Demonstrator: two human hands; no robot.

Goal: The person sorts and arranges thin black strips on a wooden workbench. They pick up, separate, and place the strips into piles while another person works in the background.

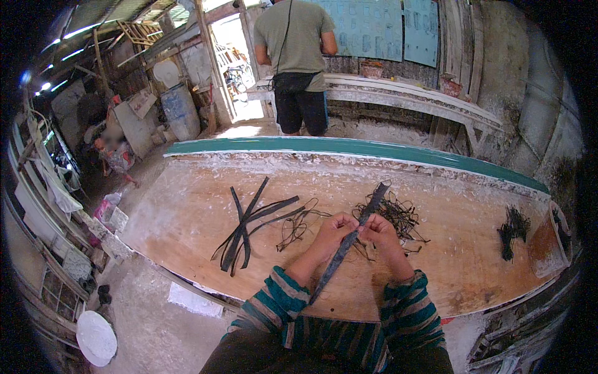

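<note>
Both my hands are raised over the middle of the wooden table [448,262], close together with fingers pinched. Between them runs a long black strip [339,258], rubber-like in look, slanting from upper right down toward my body and tapering at the near end. My left hand [334,235] grips it on the left side, and my right hand [381,233] pinches it just beside. Behind my right hand lies a tangled pile of thin black strings [402,214]. Several wider black strips [240,234] lie crossed to the left, with a few loose thin loops [299,225] nearer my left hand.
A small black bundle [513,229] lies at the table's right, beside an open container [550,246]. A green board [349,147] runs along the far edge. Beyond it a person [296,59] stands with their back to me at a white bench [405,93].
</note>
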